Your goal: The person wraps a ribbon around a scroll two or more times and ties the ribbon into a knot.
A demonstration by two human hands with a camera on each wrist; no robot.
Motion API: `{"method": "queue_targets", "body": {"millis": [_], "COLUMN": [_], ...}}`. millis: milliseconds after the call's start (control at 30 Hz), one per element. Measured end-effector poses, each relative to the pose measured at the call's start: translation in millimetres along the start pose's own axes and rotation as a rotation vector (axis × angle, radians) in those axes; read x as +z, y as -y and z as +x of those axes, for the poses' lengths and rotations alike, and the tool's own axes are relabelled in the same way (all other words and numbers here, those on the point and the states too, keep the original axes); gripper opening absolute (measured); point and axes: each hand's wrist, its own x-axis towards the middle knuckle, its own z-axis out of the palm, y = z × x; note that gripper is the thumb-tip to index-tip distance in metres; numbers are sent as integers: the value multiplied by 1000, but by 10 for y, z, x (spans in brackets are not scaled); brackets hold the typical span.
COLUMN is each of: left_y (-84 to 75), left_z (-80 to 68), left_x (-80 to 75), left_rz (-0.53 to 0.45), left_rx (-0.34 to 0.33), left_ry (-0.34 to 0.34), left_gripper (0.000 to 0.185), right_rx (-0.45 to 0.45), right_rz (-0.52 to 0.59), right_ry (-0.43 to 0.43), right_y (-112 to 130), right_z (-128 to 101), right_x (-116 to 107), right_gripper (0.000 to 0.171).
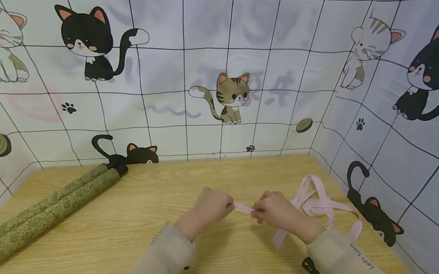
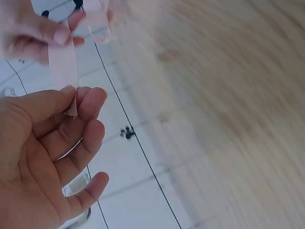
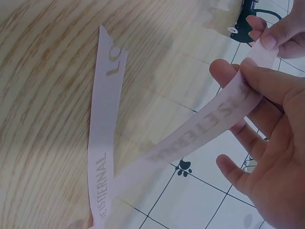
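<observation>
A pale pink ribbon [image 1: 321, 203] printed with lettering lies in loose loops at the right of the wooden table. My left hand [image 1: 213, 206] pinches its end between thumb and index finger; the other fingers are loosely bent in the left wrist view. A short way along, my right hand [image 1: 276, 210] pinches the same ribbon, and a short flat stretch spans the gap between the hands. In the right wrist view the ribbon [image 3: 200, 129] runs down from the right hand [image 3: 267, 119], and its other, slanted end lies beside it on the table.
Two parallel rods wrapped in patterned green material [image 1: 53, 212], with black ends, lie along the table's left side. A small black clip-like object [image 1: 310, 267] is beside the right forearm. Cat-printed sheeting [image 1: 160, 77] stands behind the wooden table [image 1: 117, 235] and along its sides.
</observation>
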Motion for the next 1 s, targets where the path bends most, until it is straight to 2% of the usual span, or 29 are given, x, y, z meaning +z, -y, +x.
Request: {"method": "queue_targets", "body": {"millis": [100, 300, 567, 700, 1000], "left_y": [139, 410, 681, 797, 1110], "left_z": [-77, -242, -416, -515, -773], "left_x": [-26, -148, -219, -236, -268], "left_rz": [-30, -124, -98, -87, -74], "left_rx": [-16, -57, -160, -171, -221], "left_ry": [0, 29, 35, 13, -19], "left_gripper": [21, 39, 38, 39, 42], "right_rx": [35, 52, 10, 3, 99], "right_rz": [16, 19, -18, -27, 20], "right_ry": [28, 24, -23, -37, 23], "right_y": [5, 12, 4, 11, 21], "right_z": [4, 22, 50, 61, 78], "right_x": [5, -7, -3, 5, -10], "right_gripper": [16, 15, 15, 15, 15]}}
